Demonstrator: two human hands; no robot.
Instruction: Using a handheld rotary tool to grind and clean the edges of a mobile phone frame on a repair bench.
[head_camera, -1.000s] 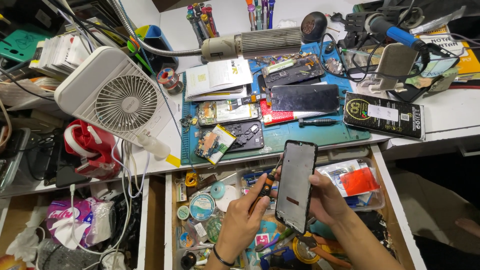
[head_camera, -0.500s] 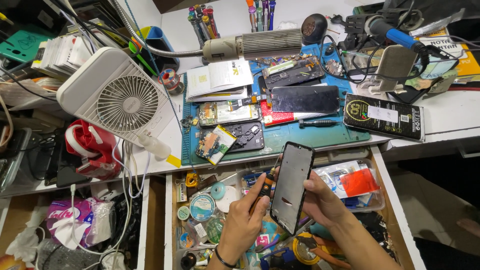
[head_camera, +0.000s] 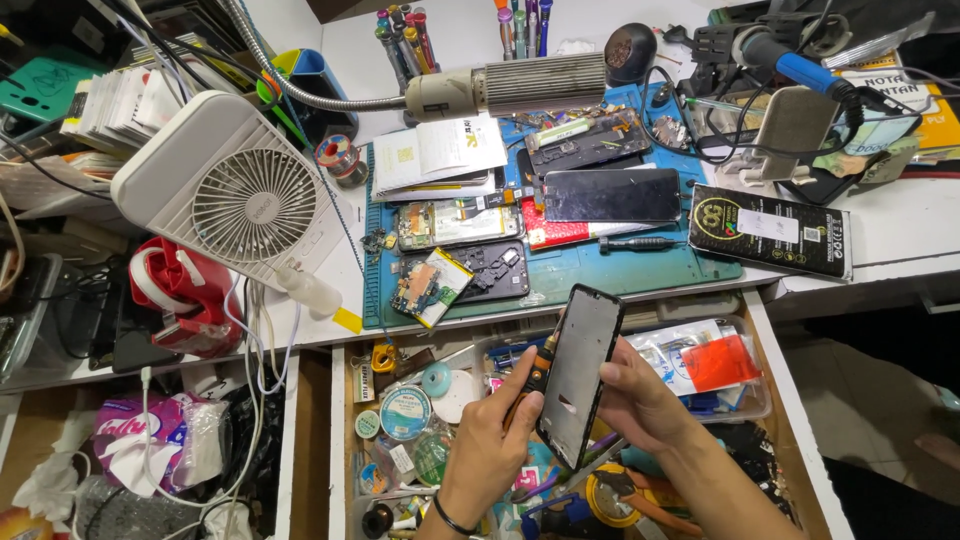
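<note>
Together we hold a black rectangular phone frame (head_camera: 581, 375) upright and slightly tilted above the open wooden drawer (head_camera: 790, 400) under the table (head_camera: 900, 235). Our right hand (head_camera: 645, 395) wraps the frame from behind, fingers curled around its right edge and back. Our left hand (head_camera: 495, 440) pinches a small screwdriver with a black and orange handle (head_camera: 540, 368), its fingers pressed together around it, and the tool lies just beside the frame's left edge, though we cannot tell whether the tip touches it. Below our hands the drawer is crowded with tape rolls, small round tins and tools, and a clear plastic tray with red and white packets (head_camera: 705, 360) sits just right of the frame. On the table beyond the drawer lies a blue-green work mat (head_camera: 660, 270) carrying a dark phone screen (head_camera: 612, 194), opened phone bodies and a loose circuit board, with a slim dark screwdriver (head_camera: 638, 243) near the mat's front edge. A long black flat box (head_camera: 770, 232) rests at the mat's right end. To the left stands a white square desk fan (head_camera: 232, 195), and a grey gooseneck lamp (head_camera: 510, 88) hangs over the mat's far side.
</note>
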